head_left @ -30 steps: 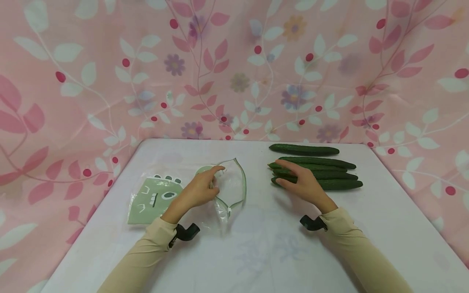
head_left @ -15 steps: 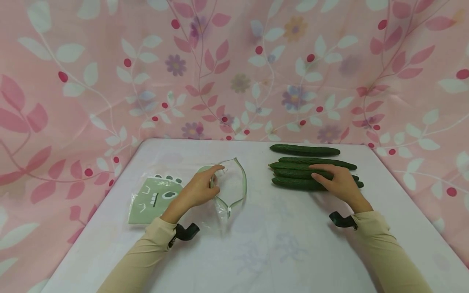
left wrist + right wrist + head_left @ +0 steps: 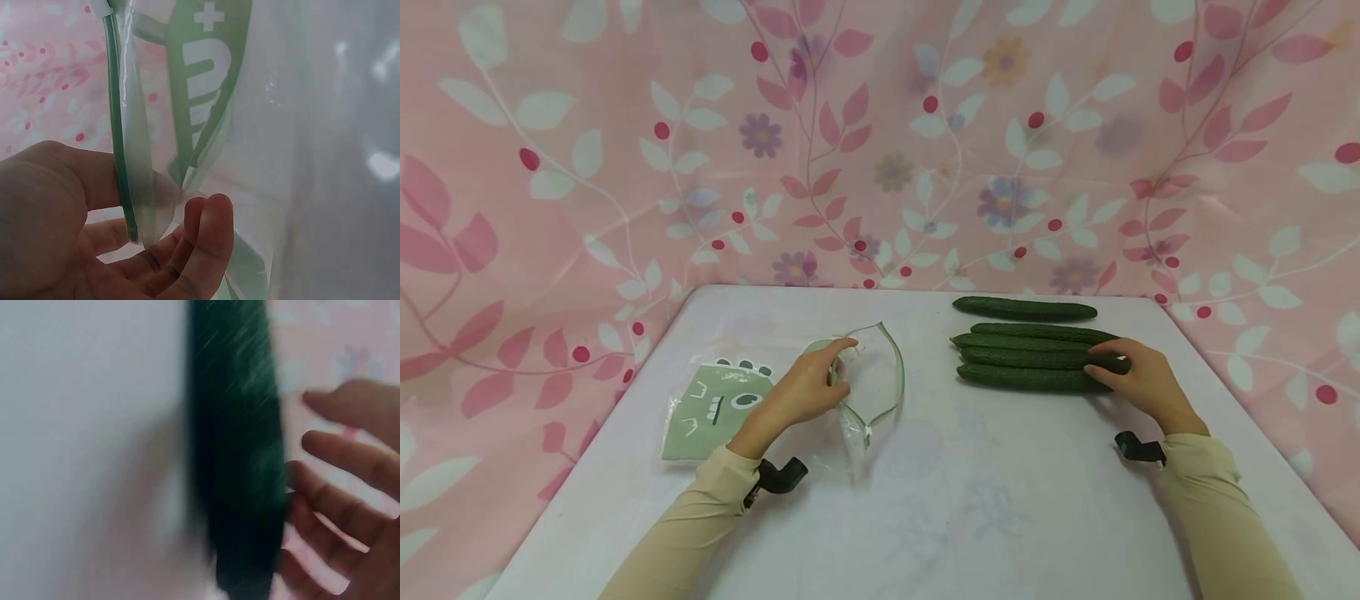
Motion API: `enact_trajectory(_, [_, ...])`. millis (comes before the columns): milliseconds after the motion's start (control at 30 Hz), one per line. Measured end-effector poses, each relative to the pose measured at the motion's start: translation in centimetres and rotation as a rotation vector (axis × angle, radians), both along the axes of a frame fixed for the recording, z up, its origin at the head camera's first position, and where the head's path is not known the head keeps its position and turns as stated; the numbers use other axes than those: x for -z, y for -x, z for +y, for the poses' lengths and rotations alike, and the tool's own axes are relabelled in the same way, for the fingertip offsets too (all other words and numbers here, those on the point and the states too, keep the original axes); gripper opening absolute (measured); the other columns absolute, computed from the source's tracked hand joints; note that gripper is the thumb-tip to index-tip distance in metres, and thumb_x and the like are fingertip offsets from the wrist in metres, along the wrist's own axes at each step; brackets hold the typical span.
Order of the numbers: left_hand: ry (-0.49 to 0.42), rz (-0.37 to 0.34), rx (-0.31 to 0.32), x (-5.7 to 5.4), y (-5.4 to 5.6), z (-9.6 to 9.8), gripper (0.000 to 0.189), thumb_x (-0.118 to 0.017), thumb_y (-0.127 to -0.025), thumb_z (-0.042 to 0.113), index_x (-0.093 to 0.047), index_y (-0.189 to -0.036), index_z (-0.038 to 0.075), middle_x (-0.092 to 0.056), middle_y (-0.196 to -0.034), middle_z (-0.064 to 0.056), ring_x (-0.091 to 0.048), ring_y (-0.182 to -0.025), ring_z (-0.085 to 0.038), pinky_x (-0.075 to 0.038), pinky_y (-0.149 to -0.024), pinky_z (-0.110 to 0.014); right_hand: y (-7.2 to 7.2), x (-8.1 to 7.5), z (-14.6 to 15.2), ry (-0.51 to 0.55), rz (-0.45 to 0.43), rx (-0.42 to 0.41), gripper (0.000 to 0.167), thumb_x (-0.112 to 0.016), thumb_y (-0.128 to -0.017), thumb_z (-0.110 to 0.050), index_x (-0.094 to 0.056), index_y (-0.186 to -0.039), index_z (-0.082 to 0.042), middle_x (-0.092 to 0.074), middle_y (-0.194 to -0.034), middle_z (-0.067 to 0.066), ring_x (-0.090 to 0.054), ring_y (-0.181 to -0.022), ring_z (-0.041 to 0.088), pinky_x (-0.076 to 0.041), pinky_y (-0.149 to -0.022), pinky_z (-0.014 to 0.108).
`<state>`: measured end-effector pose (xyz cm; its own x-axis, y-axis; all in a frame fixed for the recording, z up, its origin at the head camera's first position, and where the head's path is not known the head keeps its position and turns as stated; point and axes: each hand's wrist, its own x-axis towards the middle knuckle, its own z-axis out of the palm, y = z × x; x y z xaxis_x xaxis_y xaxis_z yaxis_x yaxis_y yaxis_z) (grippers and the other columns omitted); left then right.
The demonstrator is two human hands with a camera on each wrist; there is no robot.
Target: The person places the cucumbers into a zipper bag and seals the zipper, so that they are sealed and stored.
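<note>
On the left lies a clear zip bag with a green printed monster face, its mouth spread open. My left hand holds the bag at the mouth. In the left wrist view the curled fingers and thumb are at the green zip strip, partly behind clear film. Several dark green cucumbers lie side by side on the right. My right hand is over their right ends, thumb and fingers apart. In the right wrist view its fingertips stand right beside a blurred cucumber.
One more cucumber lies apart, near the back edge of the table. A white cloth covers the table. Pink floral fabric hangs behind and at both sides. A dark camera mount is strapped to each wrist.
My right hand has moved right along the cucumbers, from their left ends to their right ends. The left hand and the bag have stayed where they were.
</note>
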<state>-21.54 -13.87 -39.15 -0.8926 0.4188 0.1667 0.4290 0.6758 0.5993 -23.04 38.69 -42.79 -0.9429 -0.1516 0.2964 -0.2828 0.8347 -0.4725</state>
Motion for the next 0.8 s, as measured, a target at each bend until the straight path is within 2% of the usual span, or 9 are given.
enact_trajectory(100, [-0.001,-0.01,-0.002,0.0,0.0,0.0,0.062,-0.06,-0.084,0.006,-0.049,-0.145,0.013,-0.059,-0.09,-0.002,-0.05,-0.06,-0.01,-0.044,-0.059,-0.028,0.0,0.6,0.9,-0.002,-0.02,-0.008,0.038,-0.075,-0.088,-0.038,-0.07,-0.113,-0.01,-0.063,-0.118,0.016,-0.054,-0.114,0.042,-0.041,-0.089,0.064])
enact_trajectory(200, [-0.001,-0.014,-0.002,0.0,0.0,0.0,0.062,-0.06,-0.084,0.007,-0.049,-0.145,0.014,-0.059,-0.09,-0.002,-0.05,-0.061,-0.01,-0.044,-0.06,-0.028,0.0,1.0,1.4,-0.02,-0.017,-0.05,0.037,-0.079,-0.084,-0.037,-0.07,-0.11,-0.011,-0.062,-0.115,0.013,-0.052,-0.115,0.041,-0.039,-0.09,0.065])
enact_trajectory(333, [0.001,-0.009,0.002,0.0,0.0,0.0,0.062,-0.06,-0.085,0.007,-0.048,-0.145,0.013,-0.059,-0.089,-0.002,-0.05,-0.062,-0.011,-0.044,-0.06,-0.029,0.2,1.1,1.7,-0.072,0.015,-0.12,0.037,-0.084,-0.079,-0.031,-0.071,-0.108,-0.012,-0.061,-0.111,0.012,-0.051,-0.11,0.04,-0.039,-0.088,0.063])
enact_trajectory(500, [0.012,-0.004,0.008,0.0,0.1,0.1,0.061,-0.06,-0.085,0.007,-0.049,-0.145,0.013,-0.059,-0.089,-0.001,-0.05,-0.062,-0.011,-0.044,-0.06,-0.029,0.1,1.1,1.9,-0.129,0.053,-0.162,0.041,-0.088,-0.073,-0.023,-0.069,-0.107,-0.011,-0.063,-0.108,0.009,-0.053,-0.107,0.035,-0.041,-0.087,0.057])
enact_trajectory(633, [0.017,-0.007,0.014,0.0,0.0,0.2,0.061,-0.06,-0.085,0.008,-0.048,-0.145,0.013,-0.06,-0.09,-0.001,-0.051,-0.063,-0.011,-0.044,-0.06,-0.029,-0.1,1.2,2.0,-0.145,0.079,-0.176,0.043,-0.091,-0.07,-0.022,-0.067,-0.105,-0.013,-0.066,-0.103,0.003,-0.059,-0.101,0.026,-0.045,-0.087,0.037])
enact_trajectory(733, [0.019,-0.015,0.013,0.0,0.0,0.1,0.061,-0.06,-0.086,0.008,-0.047,-0.146,0.014,-0.06,-0.09,-0.002,-0.05,-0.062,-0.011,-0.044,-0.06,-0.029,0.0,1.5,2.1,-0.15,0.097,-0.181,0.043,-0.092,-0.068,-0.023,-0.067,-0.102,-0.018,-0.069,-0.099,-0.003,-0.062,-0.094,0.015,-0.044,-0.083,0.02])
enact_trajectory(800, [0.021,-0.018,0.008,-0.1,-0.1,-0.1,0.061,-0.06,-0.086,0.009,-0.047,-0.146,0.014,-0.06,-0.091,-0.001,-0.05,-0.061,-0.011,-0.044,-0.059,-0.029,0.2,1.7,2.1,-0.143,0.095,-0.185,0.042,-0.091,-0.069,-0.024,-0.068,-0.103,-0.02,-0.07,-0.098,-0.004,-0.063,-0.093,0.012,-0.042,-0.083,0.015])
